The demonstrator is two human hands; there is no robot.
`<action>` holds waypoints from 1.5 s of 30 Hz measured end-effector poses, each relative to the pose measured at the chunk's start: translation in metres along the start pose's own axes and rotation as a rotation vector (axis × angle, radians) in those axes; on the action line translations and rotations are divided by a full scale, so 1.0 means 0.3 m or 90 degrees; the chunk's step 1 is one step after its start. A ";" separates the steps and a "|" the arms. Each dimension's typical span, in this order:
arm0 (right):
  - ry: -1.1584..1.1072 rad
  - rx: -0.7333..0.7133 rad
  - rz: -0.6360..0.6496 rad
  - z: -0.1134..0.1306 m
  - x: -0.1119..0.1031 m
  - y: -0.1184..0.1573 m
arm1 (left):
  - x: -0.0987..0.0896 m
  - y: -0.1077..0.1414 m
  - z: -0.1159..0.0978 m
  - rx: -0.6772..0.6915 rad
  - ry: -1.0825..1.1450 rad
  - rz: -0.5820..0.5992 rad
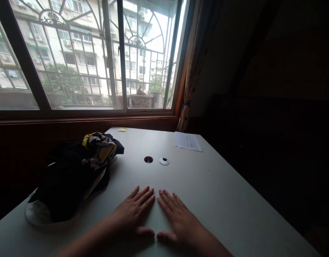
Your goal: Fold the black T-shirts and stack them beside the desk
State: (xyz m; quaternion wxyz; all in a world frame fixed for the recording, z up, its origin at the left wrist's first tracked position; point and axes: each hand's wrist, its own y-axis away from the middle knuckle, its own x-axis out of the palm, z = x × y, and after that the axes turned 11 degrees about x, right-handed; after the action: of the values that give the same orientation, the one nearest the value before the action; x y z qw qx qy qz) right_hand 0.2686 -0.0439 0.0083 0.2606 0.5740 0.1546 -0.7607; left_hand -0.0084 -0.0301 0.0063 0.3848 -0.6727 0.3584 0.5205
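Observation:
Both hands lie flat, palms down, on a white table (pixel 228 210). My left hand (pixel 135 210) has its fingers stretched forward and its thumb pointing inward, holding nothing. Mirroring it, my right hand (pixel 177 217) rests with straight fingers and its thumb close to the left thumb, a small gap between them. Beyond the fingertips are a round cable hole (pixel 148 160) and, to its right, a round white cover (pixel 163 161) with a dark opening. Left of my left hand sits a heap of dark clothes (pixel 65 178), with a yellow, black and white patterned cloth (pixel 100 146) on top.
A pale round-edged item (pixel 37 212) shows under the clothes. Printed papers (pixel 188 141) lie at the table's far right, a yellow sticky note (pixel 122 130) at the far left edge. Behind stand a barred window (pixel 81 57) and a gathered curtain (pixel 190 78). The right side is very dark.

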 end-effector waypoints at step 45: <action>-0.012 0.003 0.007 -0.002 0.001 -0.003 | 0.013 0.004 0.006 0.008 0.001 -0.020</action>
State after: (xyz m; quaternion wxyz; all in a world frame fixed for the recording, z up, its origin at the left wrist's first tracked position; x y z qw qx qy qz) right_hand 0.2687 -0.0430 0.0077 0.2646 0.5683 0.1475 -0.7650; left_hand -0.0095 -0.0293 0.0019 0.3968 -0.6765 0.3514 0.5113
